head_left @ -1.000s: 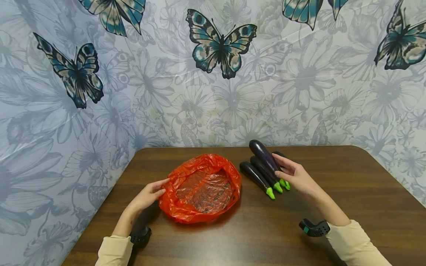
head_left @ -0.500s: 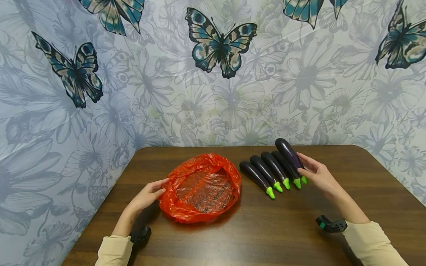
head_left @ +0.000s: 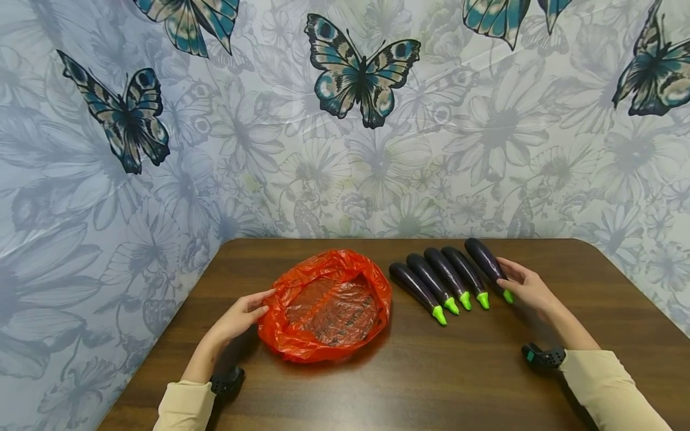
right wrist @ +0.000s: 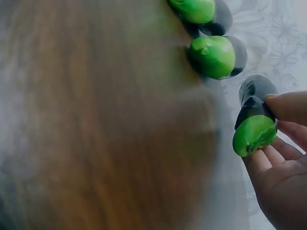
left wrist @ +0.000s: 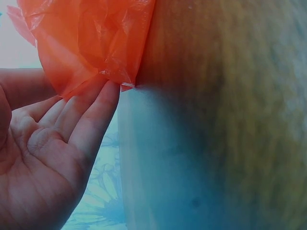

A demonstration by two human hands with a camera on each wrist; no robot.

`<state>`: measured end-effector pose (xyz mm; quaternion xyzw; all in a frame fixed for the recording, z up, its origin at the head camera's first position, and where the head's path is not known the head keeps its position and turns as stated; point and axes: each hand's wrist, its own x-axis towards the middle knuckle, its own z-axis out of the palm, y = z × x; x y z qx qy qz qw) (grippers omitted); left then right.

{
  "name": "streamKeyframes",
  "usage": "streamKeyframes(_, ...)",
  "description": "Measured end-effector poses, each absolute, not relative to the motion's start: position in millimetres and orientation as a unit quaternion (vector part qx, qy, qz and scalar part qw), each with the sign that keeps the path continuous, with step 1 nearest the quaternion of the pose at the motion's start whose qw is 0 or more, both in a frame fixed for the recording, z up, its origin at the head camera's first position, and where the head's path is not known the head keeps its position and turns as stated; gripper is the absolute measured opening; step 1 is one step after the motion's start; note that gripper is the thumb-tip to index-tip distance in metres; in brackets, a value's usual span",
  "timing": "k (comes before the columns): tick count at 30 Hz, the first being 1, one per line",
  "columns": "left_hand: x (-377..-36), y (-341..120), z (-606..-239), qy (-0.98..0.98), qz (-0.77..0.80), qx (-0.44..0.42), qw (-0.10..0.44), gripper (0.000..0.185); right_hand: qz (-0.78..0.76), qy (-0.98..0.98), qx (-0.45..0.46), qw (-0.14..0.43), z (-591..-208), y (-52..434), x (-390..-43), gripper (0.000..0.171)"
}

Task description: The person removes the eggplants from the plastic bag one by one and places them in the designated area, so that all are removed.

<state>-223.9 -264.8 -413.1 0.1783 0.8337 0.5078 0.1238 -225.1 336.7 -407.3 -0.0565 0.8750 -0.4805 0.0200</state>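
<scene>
My left hand point(head_left: 235, 318) pinches the left side of a red plastic bag point(head_left: 345, 263), which stands with its mouth spread wide. In the left wrist view, the bag's film point(left wrist: 96, 43) lies between the thumb and the nearly straight fingers point(left wrist: 93, 124). My right hand point(head_left: 530, 291) grips a dark purple eggplant point(head_left: 485, 261) near its green stem end. The right wrist view shows the thumb over this eggplant point(right wrist: 255, 132) and fingers beneath. To its left, several more eggplants point(head_left: 416, 290) lie side by side, green ends toward me.
Everything rests on a brown wooden table point(head_left: 377, 395) with rounded far corners. Behind it hangs a pale floral backdrop point(head_left: 409, 173) printed with butterflies. A black band point(head_left: 543, 357) sits on each wrist.
My right hand has moved right and down with its eggplant, away from the other eggplants, which now show as a neat row. My left hand stays at the bag.
</scene>
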Motion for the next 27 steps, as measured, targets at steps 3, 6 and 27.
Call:
streamKeyframes(3,-223.8,-264.1,-413.1,0.832,0.51,0.179,0.123,0.044,-0.472,0.879,-0.065,0.019,-411.6,337.5,-226.1,0.064)
streamKeyframes(6,-223.3,-263.6,-414.2,0.83,0.513,0.18,0.126,0.044,-0.459,0.884,-0.088,0.009,-414.8,337.6,-225.4,0.061)
streamKeyframes(27,-223.5,-263.8,-420.5,0.816,0.532,0.192,0.116,0.052,-0.397,0.912,-0.105,0.0,-416.8,333.4,-224.1,0.06)
